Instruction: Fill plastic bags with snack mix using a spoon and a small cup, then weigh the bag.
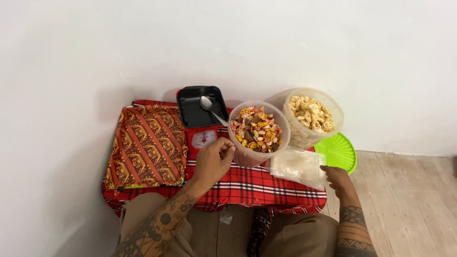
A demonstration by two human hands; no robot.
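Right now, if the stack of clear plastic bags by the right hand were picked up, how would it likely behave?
The clear plastic bags look thin and flat, so they would probably flop and sag. The stack is loose, so bags may slide apart. They seem light; the right hand resting at their edge could likely shift them easily.

The cloth (247, 188) over the table is red plaid with white and dark lines. On its left edge lies a folded fabric (147, 143) in orange-brown with a gold ornamental pattern. The scale (203, 138) is red with a white dial, its tray (197, 107) black. One clear tub (259, 131) holds multicoloured snacks, another tub (312, 116) pale yellow ones. The lid (339, 152) is bright green.
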